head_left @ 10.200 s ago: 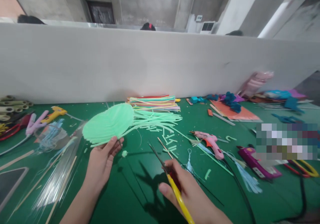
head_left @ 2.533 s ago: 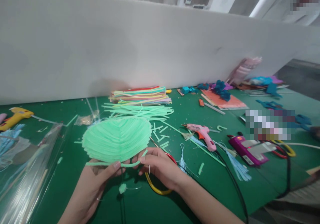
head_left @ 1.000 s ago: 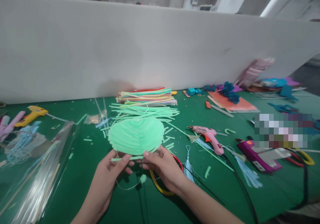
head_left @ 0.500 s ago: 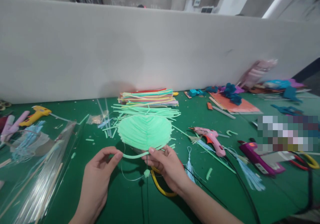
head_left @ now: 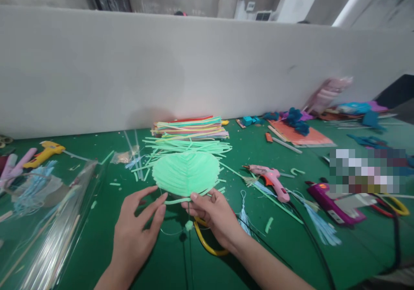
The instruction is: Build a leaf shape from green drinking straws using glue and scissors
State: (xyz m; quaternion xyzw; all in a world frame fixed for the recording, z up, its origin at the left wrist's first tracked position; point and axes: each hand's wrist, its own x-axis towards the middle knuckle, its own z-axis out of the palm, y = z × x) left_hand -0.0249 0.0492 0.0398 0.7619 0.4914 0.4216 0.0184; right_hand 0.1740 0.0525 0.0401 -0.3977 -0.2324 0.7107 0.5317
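Now the right hand pinches the green leaf; the left hand, at 9 o'clock, has come closer, fingers loose on its strip.

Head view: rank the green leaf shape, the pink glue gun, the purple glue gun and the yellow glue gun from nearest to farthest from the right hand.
1. Green leaf shape: pinched at its lower edge by the right hand.
2. Pink glue gun: on the table to the right.
3. Purple glue gun: farther right.
4. Yellow glue gun: far left, beyond the left hand.
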